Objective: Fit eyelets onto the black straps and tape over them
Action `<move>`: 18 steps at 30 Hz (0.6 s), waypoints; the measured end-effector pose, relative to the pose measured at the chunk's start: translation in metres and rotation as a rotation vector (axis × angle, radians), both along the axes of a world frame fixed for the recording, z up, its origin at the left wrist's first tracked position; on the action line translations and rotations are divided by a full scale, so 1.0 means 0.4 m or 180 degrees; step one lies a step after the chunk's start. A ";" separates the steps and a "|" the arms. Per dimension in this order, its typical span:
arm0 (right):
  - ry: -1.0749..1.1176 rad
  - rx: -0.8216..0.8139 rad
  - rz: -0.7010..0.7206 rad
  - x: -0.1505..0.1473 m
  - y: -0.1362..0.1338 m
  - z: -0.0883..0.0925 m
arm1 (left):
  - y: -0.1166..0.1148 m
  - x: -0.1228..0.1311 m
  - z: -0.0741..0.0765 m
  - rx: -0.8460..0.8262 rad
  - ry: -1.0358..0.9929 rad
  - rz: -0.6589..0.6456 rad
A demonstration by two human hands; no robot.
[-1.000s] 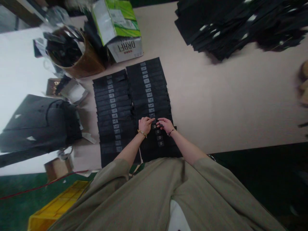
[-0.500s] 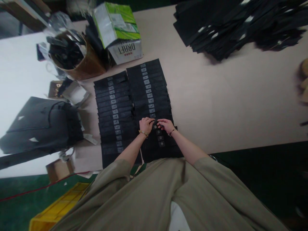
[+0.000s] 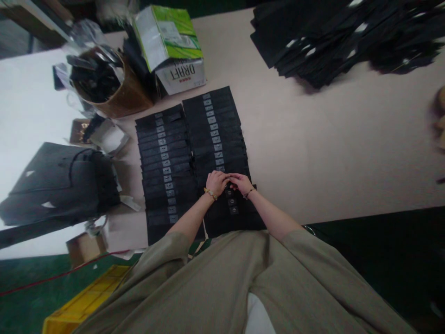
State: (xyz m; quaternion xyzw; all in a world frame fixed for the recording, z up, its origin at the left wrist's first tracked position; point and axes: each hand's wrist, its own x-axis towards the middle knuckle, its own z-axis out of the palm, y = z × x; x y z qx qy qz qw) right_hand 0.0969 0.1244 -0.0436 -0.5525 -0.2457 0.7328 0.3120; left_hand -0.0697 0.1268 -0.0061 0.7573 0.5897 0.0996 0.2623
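Observation:
Two rows of overlapping black fabric pieces lie side by side, the left row point(image 3: 155, 185) and the right row point(image 3: 215, 125). Each piece shows a small square patch with a mark at its middle. Over the lower part of the right row, my left hand point(image 3: 217, 182) and my right hand point(image 3: 241, 183) meet at the fingertips. Both have closed, pinching fingers, and whatever they pinch is too small or hidden to make out. Just below the hands, several dark square patches point(image 3: 232, 202) with pale round marks stay visible.
A green and white carton point(image 3: 181, 74) and a brown round container point(image 3: 128, 97) of dark items stand at the back left. Small open boxes point(image 3: 109, 134) and a dark grey padded item point(image 3: 52, 181) lie left. Black fabric point(image 3: 313, 41) is piled back right. A yellow crate point(image 3: 86, 297) stands below.
My left hand has moved slightly right, so its fingertips now meet those of my right hand. The fabric rows have barely changed.

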 end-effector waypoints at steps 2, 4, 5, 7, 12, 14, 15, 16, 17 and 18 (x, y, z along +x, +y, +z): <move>0.0099 -0.0077 -0.0094 0.002 0.001 0.006 | 0.016 -0.010 -0.004 0.0067 0.0043 0.0436; 0.0212 -0.0112 -0.0162 0.004 0.000 0.009 | 0.035 -0.022 -0.007 0.0095 0.0078 0.0851; 0.0269 -0.0101 -0.0162 0.006 -0.001 0.010 | 0.043 -0.028 -0.009 0.0077 0.0079 0.0952; 0.0371 -0.0068 -0.0133 0.011 -0.004 0.012 | 0.056 -0.036 -0.014 0.0017 0.0054 0.0946; 0.0599 -0.0190 -0.0189 0.015 -0.004 0.025 | 0.067 -0.042 -0.023 -0.0024 0.0063 0.0852; 0.0585 -0.0294 -0.0230 0.013 0.001 0.032 | 0.068 -0.043 -0.026 -0.0022 0.0077 0.0848; 0.0553 -0.0346 -0.0259 0.011 0.004 0.035 | 0.068 -0.044 -0.027 -0.0024 0.0079 0.0838; 0.0519 -0.0394 -0.0291 0.010 0.006 0.037 | 0.069 -0.046 -0.027 -0.0028 0.0076 0.0819; 0.0488 -0.0443 -0.0321 0.008 0.009 0.039 | 0.069 -0.047 -0.028 -0.0035 0.0071 0.0797; 0.0468 -0.0488 -0.0345 0.007 0.011 0.041 | 0.069 -0.048 -0.028 -0.0037 0.0066 0.0776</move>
